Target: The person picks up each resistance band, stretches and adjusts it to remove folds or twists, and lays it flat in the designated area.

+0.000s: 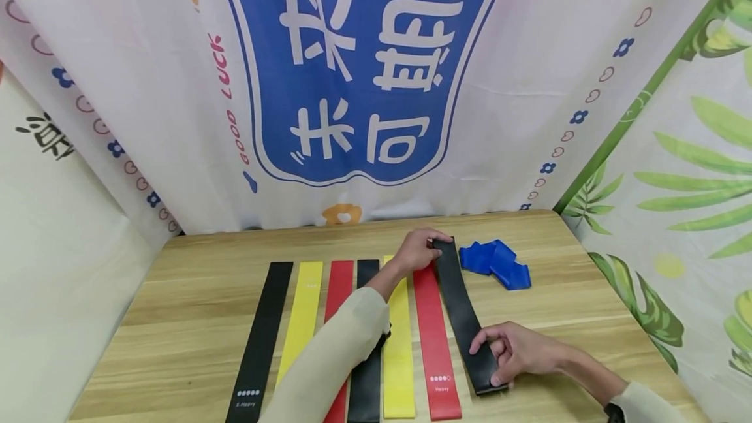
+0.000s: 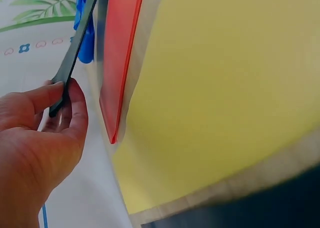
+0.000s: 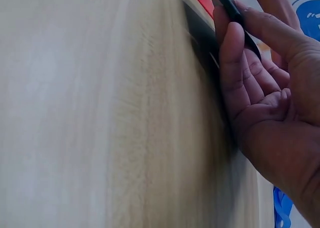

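A black resistance band (image 1: pixel 461 309) is stretched between both hands at the right end of a row of flat bands. My left hand (image 1: pixel 418 250) pinches its far end between thumb and fingers; the left wrist view shows that end (image 2: pixel 62 95) edge-on, raised off the table. At the near end, my right hand (image 1: pixel 519 351) grips the band between thumb and fingers, and in the right wrist view the dark strip (image 3: pixel 229 8) passes between the fingertips. A red band (image 1: pixel 437 344) marked "Heavy" lies just left of the held one.
Left of the red band lie a yellow band (image 1: pixel 399 371), a black band (image 1: pixel 365 384), another red band (image 1: pixel 339 286), a yellow band (image 1: pixel 305 305) and a black "X-Heavy" band (image 1: pixel 261 325). A crumpled blue band (image 1: pixel 496 263) rests at the right on the wooden table (image 1: pixel 188 299). Printed curtains hang behind.
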`<state>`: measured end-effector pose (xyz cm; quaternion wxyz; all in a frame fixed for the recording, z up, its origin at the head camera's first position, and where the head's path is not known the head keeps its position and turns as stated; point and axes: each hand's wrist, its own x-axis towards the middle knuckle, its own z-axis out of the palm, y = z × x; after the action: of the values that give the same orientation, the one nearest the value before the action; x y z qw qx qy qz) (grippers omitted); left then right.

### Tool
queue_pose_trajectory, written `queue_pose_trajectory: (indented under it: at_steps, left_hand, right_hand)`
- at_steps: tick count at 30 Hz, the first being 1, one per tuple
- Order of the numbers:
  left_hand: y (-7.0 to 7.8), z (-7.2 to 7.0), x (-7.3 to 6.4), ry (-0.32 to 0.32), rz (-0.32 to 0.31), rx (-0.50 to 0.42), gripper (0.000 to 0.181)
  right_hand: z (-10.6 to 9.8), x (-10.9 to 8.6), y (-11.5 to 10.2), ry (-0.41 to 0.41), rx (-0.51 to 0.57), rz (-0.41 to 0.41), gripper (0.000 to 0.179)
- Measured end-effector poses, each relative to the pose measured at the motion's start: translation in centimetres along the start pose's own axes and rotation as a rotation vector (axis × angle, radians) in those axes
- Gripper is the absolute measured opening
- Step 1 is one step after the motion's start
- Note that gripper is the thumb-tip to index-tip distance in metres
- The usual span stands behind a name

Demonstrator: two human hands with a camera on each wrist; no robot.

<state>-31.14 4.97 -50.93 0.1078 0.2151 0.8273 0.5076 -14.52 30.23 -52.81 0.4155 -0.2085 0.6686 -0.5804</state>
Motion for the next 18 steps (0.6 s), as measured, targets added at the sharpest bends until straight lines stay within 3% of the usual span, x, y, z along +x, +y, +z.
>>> queue_pose_trajectory:
  at_steps: [11,18]
  left_hand:
    - [0.4,0.3,0.2,-0.077,-0.040,0.048,0.035]
    - [0.2,0.4,0.0,-0.122,-0.048,0.083,0.035]
  right_hand:
    - [0.8,-0.2,-0.4,0.011,0.007,0.042,0.040]
    - [1.3,-0.2,-0.7,-0.004,-0.011,0.028,0.039]
